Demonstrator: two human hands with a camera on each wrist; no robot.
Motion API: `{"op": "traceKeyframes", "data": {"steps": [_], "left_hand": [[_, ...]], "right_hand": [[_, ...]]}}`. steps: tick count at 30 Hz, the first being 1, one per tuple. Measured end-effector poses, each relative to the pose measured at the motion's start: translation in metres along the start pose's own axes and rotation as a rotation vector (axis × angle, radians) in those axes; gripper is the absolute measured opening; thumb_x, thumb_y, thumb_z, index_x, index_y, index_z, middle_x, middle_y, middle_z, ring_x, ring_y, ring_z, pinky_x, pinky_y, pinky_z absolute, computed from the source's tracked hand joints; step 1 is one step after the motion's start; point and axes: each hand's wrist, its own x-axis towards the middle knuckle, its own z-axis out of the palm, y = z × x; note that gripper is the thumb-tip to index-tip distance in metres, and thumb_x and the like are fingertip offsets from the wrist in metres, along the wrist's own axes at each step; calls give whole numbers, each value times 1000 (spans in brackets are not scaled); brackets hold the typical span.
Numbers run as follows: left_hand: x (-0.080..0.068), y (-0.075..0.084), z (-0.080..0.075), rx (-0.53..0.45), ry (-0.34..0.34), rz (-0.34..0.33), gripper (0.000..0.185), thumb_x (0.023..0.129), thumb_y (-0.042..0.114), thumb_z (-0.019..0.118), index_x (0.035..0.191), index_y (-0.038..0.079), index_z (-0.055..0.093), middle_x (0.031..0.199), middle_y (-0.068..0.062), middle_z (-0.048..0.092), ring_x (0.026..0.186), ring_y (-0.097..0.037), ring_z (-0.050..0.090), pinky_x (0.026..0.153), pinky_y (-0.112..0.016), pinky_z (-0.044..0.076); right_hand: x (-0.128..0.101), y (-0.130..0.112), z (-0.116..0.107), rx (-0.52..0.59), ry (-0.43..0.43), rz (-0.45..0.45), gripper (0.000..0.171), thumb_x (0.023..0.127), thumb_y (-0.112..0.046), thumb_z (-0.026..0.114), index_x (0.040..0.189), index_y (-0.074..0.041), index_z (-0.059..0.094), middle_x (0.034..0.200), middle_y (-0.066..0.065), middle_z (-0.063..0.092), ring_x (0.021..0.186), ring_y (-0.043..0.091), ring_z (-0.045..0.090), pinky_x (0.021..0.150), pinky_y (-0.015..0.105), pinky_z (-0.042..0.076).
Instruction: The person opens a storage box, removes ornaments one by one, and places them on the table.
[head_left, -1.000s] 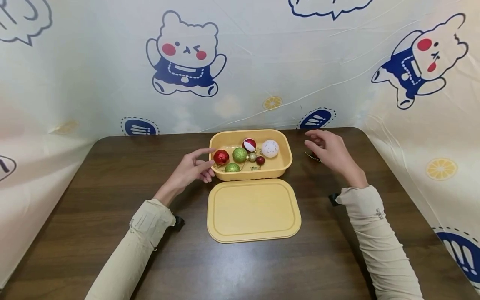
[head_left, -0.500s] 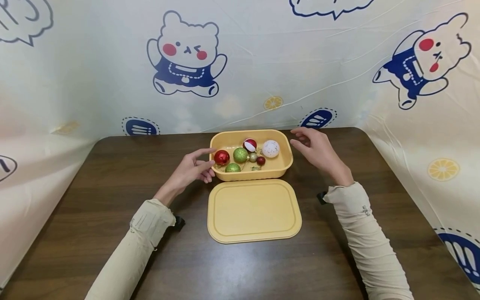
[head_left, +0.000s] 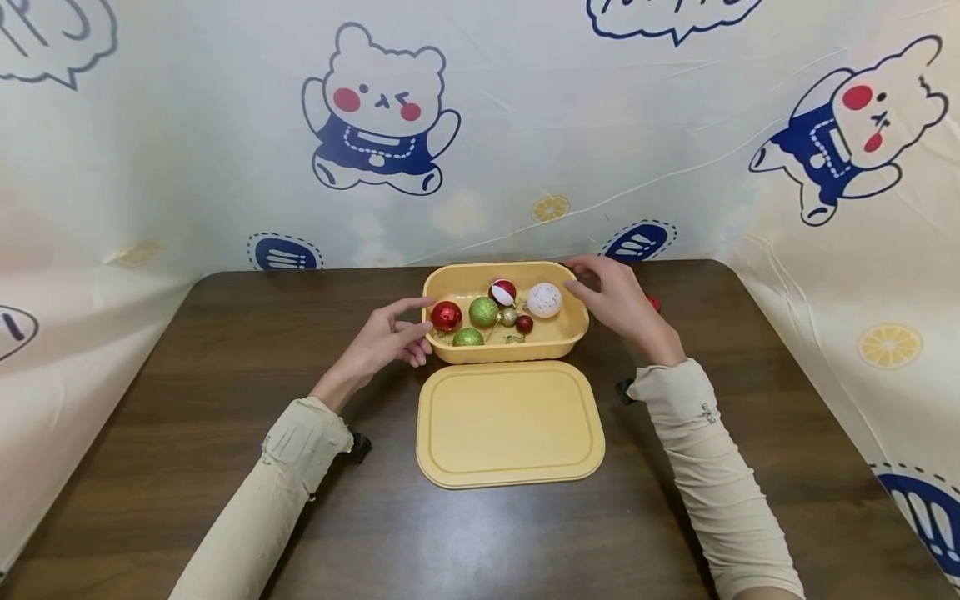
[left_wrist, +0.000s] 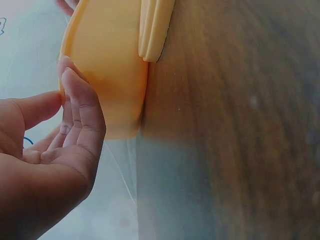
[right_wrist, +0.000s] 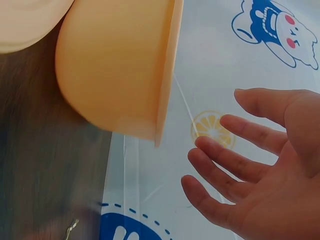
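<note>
A yellow plastic box holds several Christmas ornaments: a shiny red ball, a green glitter ball, a white speckled ball, a red-and-white ball and smaller ones. At the box's left end, my left hand grips the rim between thumb and fingers; the left wrist view shows the fingers bent against the wall. My right hand hovers by the right end. In the right wrist view its fingers are spread, hold nothing and stand apart from the box.
The box's yellow lid lies flat just in front of it on the dark wooden table. Partly hidden behind my right hand is a red ornament. A printed cloth hangs directly behind the table.
My right hand has moved left to the box's right end, and a red ornament now shows behind it. The left hand stays at the box, whose ornaments keep their places.
</note>
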Motion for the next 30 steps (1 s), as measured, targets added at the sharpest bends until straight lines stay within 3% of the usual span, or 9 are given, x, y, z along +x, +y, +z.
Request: {"op": "traceKeyframes", "data": {"steps": [22, 30], "left_hand": [[1, -1, -1, -7, -3, -15, 51, 102, 16, 58, 150, 10, 43, 85, -26, 67, 64, -22, 66, 63, -34, 60], [3, -2, 0, -16, -3, -4, 50, 102, 16, 59, 149, 11, 44, 83, -23, 67, 63, -22, 65, 62, -34, 60]], "right_hand": [[15, 9, 43, -53, -82, -1, 40, 99, -17, 64, 134, 1, 58, 141, 18, 54, 135, 34, 45, 114, 50, 33], [17, 16, 56, -109, -106, -56, 39, 97, -10, 64, 134, 2, 57, 137, 19, 56, 128, 34, 50, 110, 51, 38]]}}
